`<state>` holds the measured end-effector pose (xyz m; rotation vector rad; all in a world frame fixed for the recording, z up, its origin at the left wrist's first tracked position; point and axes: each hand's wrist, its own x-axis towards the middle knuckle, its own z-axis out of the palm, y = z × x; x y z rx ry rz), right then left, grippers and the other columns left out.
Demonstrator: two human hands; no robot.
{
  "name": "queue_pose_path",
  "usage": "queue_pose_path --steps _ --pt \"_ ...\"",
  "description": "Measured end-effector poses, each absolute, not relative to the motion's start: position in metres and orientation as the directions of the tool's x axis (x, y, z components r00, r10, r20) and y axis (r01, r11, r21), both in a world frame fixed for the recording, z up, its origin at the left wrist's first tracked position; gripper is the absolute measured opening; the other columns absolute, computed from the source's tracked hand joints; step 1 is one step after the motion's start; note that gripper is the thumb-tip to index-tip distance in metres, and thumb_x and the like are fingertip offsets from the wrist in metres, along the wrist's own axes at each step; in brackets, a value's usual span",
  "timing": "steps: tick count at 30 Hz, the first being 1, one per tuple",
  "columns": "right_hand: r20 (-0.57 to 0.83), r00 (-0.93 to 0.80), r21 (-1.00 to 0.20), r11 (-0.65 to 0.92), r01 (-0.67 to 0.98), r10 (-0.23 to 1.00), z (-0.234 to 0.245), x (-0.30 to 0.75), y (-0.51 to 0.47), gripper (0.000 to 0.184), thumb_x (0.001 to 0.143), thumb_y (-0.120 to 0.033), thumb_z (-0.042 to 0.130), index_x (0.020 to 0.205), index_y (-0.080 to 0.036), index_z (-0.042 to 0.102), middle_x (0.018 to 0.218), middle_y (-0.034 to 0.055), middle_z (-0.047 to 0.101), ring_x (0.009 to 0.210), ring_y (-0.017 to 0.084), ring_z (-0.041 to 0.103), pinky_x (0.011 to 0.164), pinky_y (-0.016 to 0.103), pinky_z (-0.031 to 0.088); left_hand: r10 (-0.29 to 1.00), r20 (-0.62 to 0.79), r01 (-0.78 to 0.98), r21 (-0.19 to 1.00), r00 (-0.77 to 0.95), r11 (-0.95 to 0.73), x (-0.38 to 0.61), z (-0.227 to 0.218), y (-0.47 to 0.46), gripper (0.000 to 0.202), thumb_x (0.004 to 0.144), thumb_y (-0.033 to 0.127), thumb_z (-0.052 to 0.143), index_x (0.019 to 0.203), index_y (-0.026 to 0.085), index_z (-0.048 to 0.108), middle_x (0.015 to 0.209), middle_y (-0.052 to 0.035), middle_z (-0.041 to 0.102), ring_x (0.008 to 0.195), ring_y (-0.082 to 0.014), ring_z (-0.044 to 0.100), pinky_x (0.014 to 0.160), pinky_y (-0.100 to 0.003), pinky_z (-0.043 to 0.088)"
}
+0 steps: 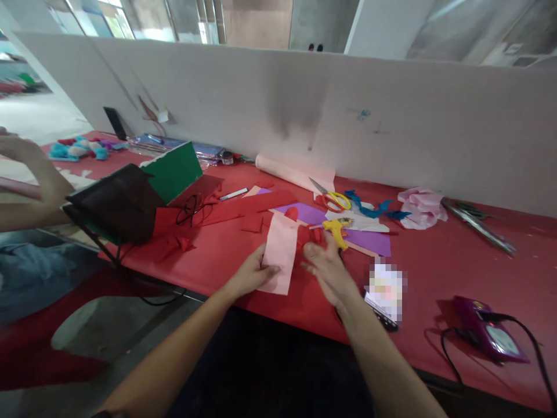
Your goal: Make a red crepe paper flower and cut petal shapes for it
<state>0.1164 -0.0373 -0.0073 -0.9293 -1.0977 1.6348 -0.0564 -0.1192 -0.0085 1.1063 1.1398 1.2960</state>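
My left hand [251, 271] pinches the left edge of a pink paper strip [279, 251] that lies on the red table [435, 267]. My right hand [327, 268] hovers just right of the strip, fingers spread and empty, beside small red paper pieces [305, 235]. A yellow glue gun [337, 230] lies just beyond my right hand on a purple sheet [369, 241].
Yellow-handled scissors [333, 198], blue scraps, a pink paper roll [291, 172] and crumpled pink tissue [421, 206] lie further back. Green and dark card sheets [130, 200] and glasses [189, 209] sit left. A purple device with cable [487, 334] is right. Another person's arm [30, 186] is at far left.
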Motion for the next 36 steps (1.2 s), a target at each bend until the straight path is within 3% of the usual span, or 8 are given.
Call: queue_pose_path --steps 3,8,13,17,21,26,31,36 --pt "-0.22 -0.359 -0.882 -0.342 -0.324 0.907 -0.005 0.096 -0.032 0.085 0.061 -0.032 0.087 0.134 -0.034 0.044 0.099 0.0005 0.07 0.086 0.02 0.069 0.075 0.038 0.058 0.99 -0.001 -0.003 1.0 0.14 0.002 -0.071 0.0 -0.123 0.061 0.074 0.033 0.074 0.129 0.018 0.051 0.131 -0.0143 0.059 0.118 -0.0285 0.057 0.099 -0.042 0.046" --pt "-0.058 -0.272 -0.9 -0.168 -0.402 0.961 0.003 0.077 -0.023 0.041 0.06 -0.03 0.084 0.097 -0.021 0.067 0.084 0.0005 0.074 0.072 0.018 0.068 0.072 0.035 0.056 0.957 -0.072 0.174 0.985 0.28 0.023 -0.092 0.01 -0.123 0.06 0.075 0.03 0.072 0.131 0.019 0.053 0.134 -0.0117 0.059 0.122 -0.0281 0.054 0.1 -0.041 0.045" --pt "0.0 -0.269 -0.904 -0.115 -0.412 0.963 0.009 0.077 -0.013 0.033 0.06 -0.026 0.082 0.09 -0.02 0.07 0.083 -0.0003 0.074 0.074 0.017 0.068 0.076 0.032 0.055 0.983 -0.173 0.405 0.904 0.062 0.134 -0.118 0.015 -0.106 0.05 0.076 0.038 0.066 0.122 0.02 0.062 0.12 -0.0081 0.068 0.106 -0.0269 0.064 0.088 -0.036 0.05" --pt "-0.037 -0.212 -0.912 -0.12 -0.392 0.977 0.0 0.076 -0.009 0.039 0.058 -0.026 0.082 0.094 -0.022 0.068 0.083 -0.0014 0.073 0.075 0.016 0.068 0.078 0.033 0.055 0.974 0.047 0.629 0.77 -0.224 0.107 -0.132 0.015 -0.088 0.04 0.072 0.034 0.065 0.11 0.021 0.069 0.114 -0.0097 0.07 0.108 -0.0299 0.061 0.094 -0.04 0.045" --pt "0.022 -0.189 -0.966 -0.028 -0.257 0.982 -0.011 0.074 -0.012 0.037 0.062 -0.029 0.079 0.098 -0.022 0.069 0.09 0.0005 0.073 0.083 0.018 0.067 0.083 0.034 0.053 0.932 0.298 0.79 0.613 -0.207 -0.021 -0.115 0.024 -0.073 0.05 0.064 0.035 0.074 0.112 0.024 0.068 0.121 -0.01 0.066 0.115 -0.0323 0.055 0.099 -0.043 0.039" --pt "0.053 -0.218 -0.971 -0.001 -0.238 0.975 -0.013 0.075 -0.012 0.036 0.068 -0.038 0.076 0.099 -0.023 0.068 0.091 0.0019 0.073 0.085 0.019 0.067 0.079 0.034 0.054 0.967 0.197 0.636 0.77 -0.16 -0.051 -0.085 0.027 -0.057 0.018 0.074 0.035 0.063 0.064 0.02 0.063 0.058 0.0015 0.056 0.06 -0.0152 0.052 0.063 -0.026 0.04" --pt "-0.178 -0.241 -0.87 -0.267 -0.414 0.954 -0.012 0.076 -0.007 0.032 0.067 -0.048 0.073 0.085 -0.022 0.065 0.083 0.0038 0.072 0.073 0.019 0.067 0.061 0.031 0.054 0.957 0.211 0.357 0.925 -0.199 -0.13 -0.082 0.018 -0.053 0.016 0.071 0.03 0.065 0.063 0.019 0.058 0.061 0.0029 0.052 0.061 -0.0131 0.05 0.062 -0.024 0.038" --pt "-0.119 -0.387 -0.875 -0.281 -0.394 0.915 -0.013 0.075 -0.01 0.031 0.06 -0.03 0.076 0.089 -0.022 0.068 0.082 0.0002 0.072 0.077 0.018 0.067 0.068 0.031 0.055 0.917 0.231 0.344 0.932 -0.325 -0.113 -0.082 0.02 -0.057 0.016 0.069 0.03 0.068 0.062 0.018 0.061 0.062 0.0013 0.054 0.065 -0.0148 0.051 0.064 -0.026 0.04"
